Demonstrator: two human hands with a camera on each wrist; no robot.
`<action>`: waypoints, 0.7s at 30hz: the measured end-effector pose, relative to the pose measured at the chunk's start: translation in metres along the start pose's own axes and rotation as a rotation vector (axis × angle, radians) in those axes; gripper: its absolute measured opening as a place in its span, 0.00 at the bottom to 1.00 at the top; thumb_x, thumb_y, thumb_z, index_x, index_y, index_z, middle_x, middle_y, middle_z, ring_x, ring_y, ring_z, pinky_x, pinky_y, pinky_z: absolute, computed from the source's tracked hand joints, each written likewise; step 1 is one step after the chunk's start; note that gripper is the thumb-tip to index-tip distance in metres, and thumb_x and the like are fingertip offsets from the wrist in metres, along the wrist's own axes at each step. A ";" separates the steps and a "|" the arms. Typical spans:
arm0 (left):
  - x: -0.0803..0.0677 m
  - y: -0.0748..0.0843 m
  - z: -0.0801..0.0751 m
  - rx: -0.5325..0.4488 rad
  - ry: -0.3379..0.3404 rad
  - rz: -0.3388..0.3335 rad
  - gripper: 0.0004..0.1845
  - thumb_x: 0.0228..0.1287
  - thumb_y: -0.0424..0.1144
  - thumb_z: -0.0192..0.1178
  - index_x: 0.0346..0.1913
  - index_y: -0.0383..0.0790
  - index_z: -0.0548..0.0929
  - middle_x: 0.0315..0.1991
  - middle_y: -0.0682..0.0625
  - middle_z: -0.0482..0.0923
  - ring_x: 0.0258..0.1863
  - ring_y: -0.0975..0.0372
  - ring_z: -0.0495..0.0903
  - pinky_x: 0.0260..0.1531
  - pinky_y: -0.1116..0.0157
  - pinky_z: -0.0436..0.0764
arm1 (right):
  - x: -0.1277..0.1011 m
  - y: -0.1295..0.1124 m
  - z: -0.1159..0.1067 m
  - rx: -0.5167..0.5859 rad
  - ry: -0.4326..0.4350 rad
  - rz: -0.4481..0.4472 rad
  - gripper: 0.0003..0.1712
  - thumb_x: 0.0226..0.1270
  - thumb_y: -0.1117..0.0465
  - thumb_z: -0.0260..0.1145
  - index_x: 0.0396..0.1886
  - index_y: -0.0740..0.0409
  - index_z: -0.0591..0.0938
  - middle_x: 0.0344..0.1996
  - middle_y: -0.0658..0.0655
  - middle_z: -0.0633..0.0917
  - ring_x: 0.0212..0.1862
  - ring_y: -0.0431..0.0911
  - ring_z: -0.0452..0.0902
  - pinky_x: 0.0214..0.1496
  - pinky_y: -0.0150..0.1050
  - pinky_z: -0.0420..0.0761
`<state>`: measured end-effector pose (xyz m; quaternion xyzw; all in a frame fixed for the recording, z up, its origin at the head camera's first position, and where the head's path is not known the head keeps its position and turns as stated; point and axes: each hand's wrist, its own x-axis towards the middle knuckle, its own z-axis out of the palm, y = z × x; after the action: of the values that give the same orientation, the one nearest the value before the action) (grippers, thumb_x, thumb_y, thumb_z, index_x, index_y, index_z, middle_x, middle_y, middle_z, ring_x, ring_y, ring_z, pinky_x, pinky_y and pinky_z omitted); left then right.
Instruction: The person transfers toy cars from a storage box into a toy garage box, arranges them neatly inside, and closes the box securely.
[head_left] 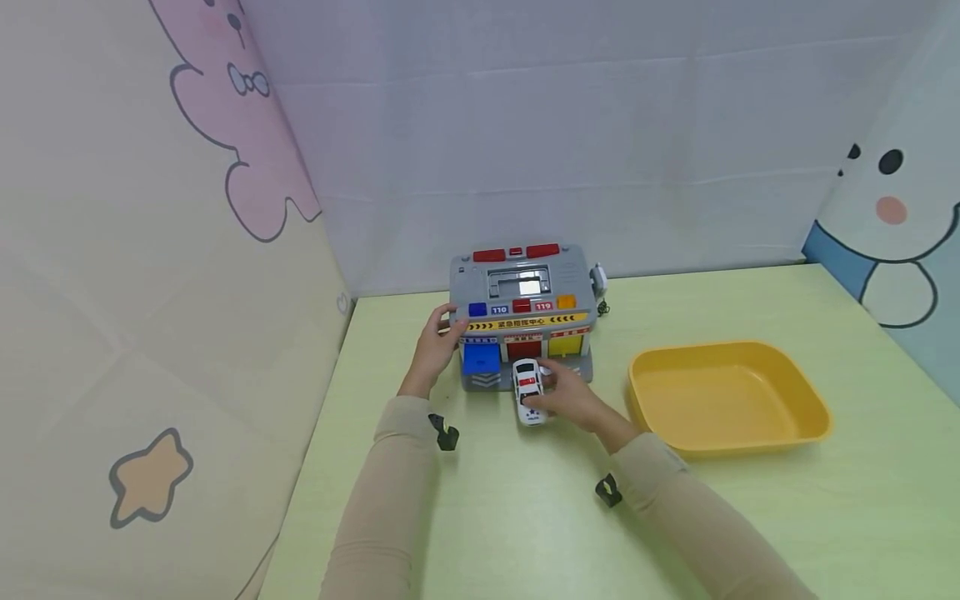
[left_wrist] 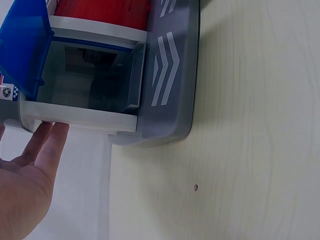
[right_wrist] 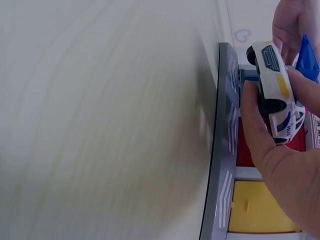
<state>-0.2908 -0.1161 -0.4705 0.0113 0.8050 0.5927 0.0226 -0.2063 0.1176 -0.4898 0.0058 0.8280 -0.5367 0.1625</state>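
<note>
A grey toy garage stands at the back of the table, with blue, red and yellow doors along its front. Its blue door is swung up, and the left wrist view shows a hollow bay behind it. My left hand rests on the garage's left side, fingertips touching the wall beside that bay. Between thumb and fingers, my right hand pinches a white toy police car in front of the red door. The yellow door is down.
To the right sits a yellow plastic tray with raised walls. Pale wood-patterned table surface stretches in front of the garage. Printed cloth hangs behind and at the sides. A small handset-like part sticks out from the garage's right side.
</note>
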 end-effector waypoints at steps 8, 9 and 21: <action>0.001 -0.002 0.000 0.001 -0.004 -0.001 0.31 0.54 0.65 0.52 0.60 0.59 0.65 0.54 0.47 0.66 0.48 0.58 0.71 0.46 0.62 0.74 | 0.008 -0.001 0.012 0.049 -0.014 -0.015 0.47 0.48 0.56 0.73 0.67 0.50 0.59 0.51 0.62 0.72 0.42 0.50 0.73 0.37 0.39 0.78; 0.001 -0.002 0.000 0.000 -0.005 -0.003 0.31 0.54 0.65 0.52 0.60 0.59 0.65 0.54 0.47 0.66 0.49 0.58 0.71 0.46 0.62 0.74 | 0.009 0.000 0.013 0.049 -0.011 -0.013 0.47 0.48 0.57 0.73 0.67 0.50 0.59 0.50 0.61 0.73 0.42 0.50 0.74 0.37 0.39 0.78; 0.002 -0.003 0.002 0.003 0.018 0.014 0.30 0.54 0.63 0.53 0.59 0.59 0.65 0.54 0.46 0.67 0.49 0.57 0.72 0.45 0.62 0.74 | 0.022 -0.002 0.029 0.102 0.012 -0.040 0.45 0.48 0.61 0.73 0.65 0.55 0.61 0.43 0.61 0.76 0.39 0.49 0.75 0.38 0.39 0.78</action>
<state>-0.2922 -0.1149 -0.4739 0.0116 0.8059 0.5918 0.0115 -0.2197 0.0876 -0.5046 0.0007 0.8005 -0.5812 0.1462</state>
